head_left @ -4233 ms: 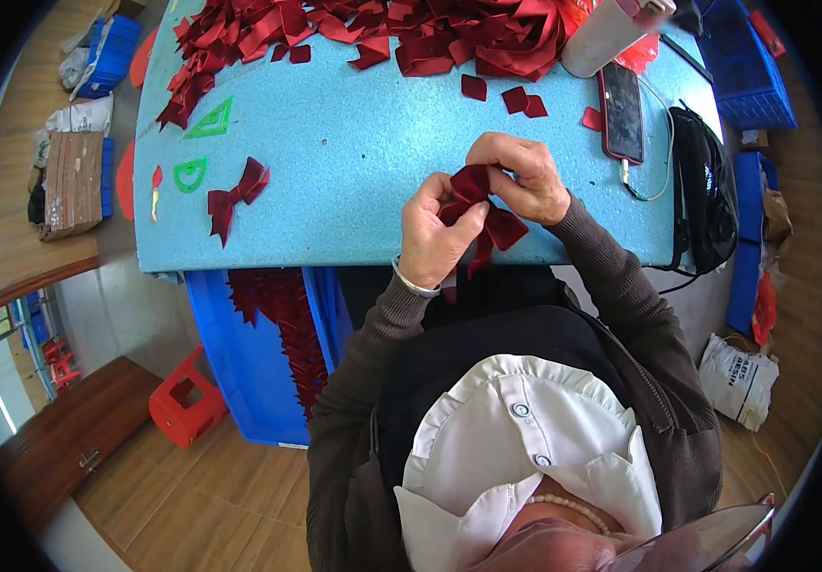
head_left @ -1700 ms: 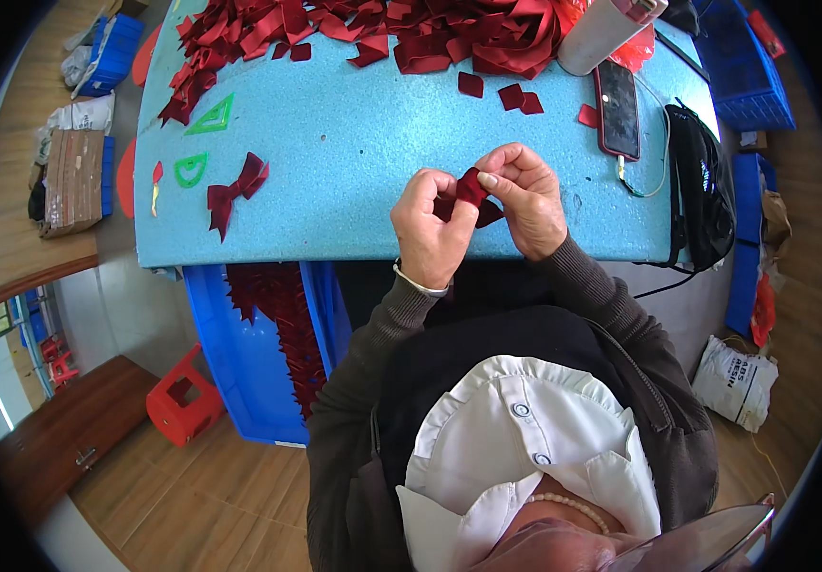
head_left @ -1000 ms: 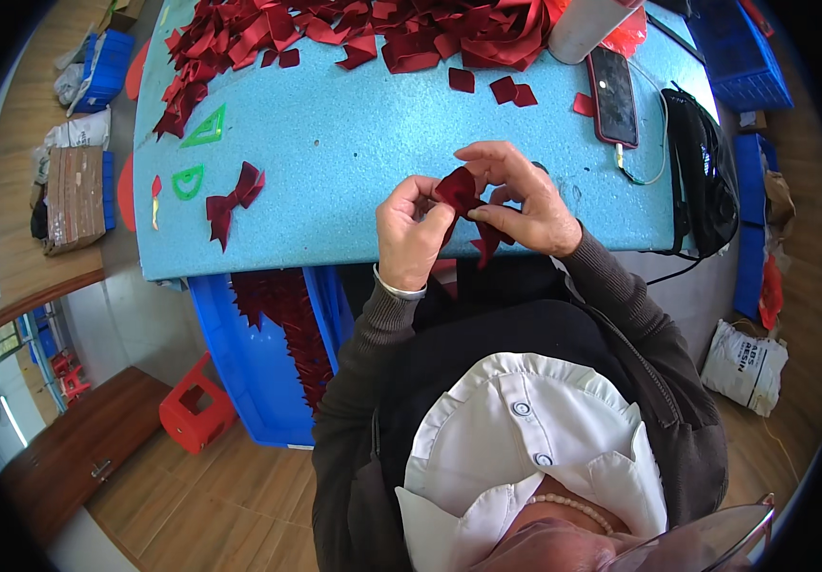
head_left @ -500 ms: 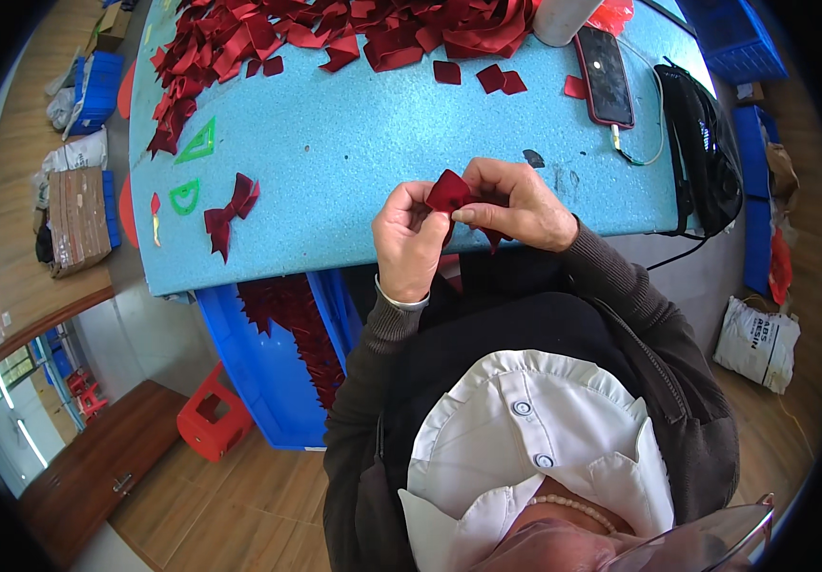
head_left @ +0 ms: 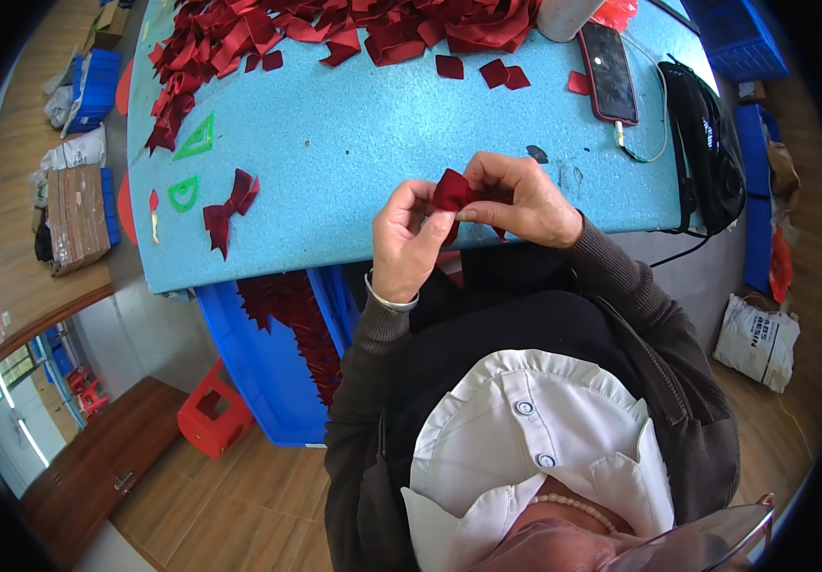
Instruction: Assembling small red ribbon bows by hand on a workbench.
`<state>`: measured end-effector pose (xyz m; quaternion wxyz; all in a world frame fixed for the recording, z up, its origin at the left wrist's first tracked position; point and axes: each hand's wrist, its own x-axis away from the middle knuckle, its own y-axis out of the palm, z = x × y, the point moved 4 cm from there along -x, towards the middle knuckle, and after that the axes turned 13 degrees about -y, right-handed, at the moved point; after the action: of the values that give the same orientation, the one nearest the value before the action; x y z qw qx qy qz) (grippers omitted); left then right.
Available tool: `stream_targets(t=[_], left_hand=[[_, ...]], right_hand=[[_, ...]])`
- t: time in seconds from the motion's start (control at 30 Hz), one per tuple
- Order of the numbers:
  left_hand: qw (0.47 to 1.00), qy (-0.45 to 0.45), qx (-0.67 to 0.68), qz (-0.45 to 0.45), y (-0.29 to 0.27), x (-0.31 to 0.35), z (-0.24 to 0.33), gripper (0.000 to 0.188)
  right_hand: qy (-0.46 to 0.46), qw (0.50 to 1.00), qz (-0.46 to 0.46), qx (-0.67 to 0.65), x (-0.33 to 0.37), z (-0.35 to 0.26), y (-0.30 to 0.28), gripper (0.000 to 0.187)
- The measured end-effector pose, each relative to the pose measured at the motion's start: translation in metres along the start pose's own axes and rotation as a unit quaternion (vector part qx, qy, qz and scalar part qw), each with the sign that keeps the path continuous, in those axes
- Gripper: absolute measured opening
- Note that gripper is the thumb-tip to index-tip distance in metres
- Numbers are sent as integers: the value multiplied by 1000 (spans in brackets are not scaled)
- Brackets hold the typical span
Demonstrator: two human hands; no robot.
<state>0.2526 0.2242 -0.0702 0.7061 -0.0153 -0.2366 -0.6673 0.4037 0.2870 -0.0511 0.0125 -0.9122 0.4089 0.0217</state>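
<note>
Between my two hands, just above the table's near edge, is a folded piece of dark red velvet ribbon (head_left: 451, 191). My left hand (head_left: 409, 238) pinches it from the left with thumb and fingers. From the other side my right hand (head_left: 521, 202) grips it, thumb and index finger pressed together at its lower middle. A short tail of ribbon shows under the right fingers; the rest of the underside is hidden. Off to the left on the table lies a dark red ribbon bow (head_left: 231, 212).
A heap of red ribbon pieces (head_left: 392, 29) covers the far side of the blue table (head_left: 335, 143). Right of it lie a phone (head_left: 609, 76) with a cable and a black bag (head_left: 702, 143). Below the left edge stands a blue crate (head_left: 268, 381) holding red ribbon, beside a red stool (head_left: 213, 410).
Both hands stay on the ribbon with nearly the same grip. My left wrist has shifted slightly left, and less of the ribbon tail shows under my right hand.
</note>
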Motion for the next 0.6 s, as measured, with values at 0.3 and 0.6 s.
stream_targets(t=[0.3, 0.6], left_hand=[[989, 55, -134, 5, -5, -8, -1, 11], [997, 10, 76, 15, -2, -2, -8, 12]], right_hand=[[28, 999, -34, 30, -9, 2, -3, 24], [-62, 996, -2, 65, -6, 6, 2, 18]])
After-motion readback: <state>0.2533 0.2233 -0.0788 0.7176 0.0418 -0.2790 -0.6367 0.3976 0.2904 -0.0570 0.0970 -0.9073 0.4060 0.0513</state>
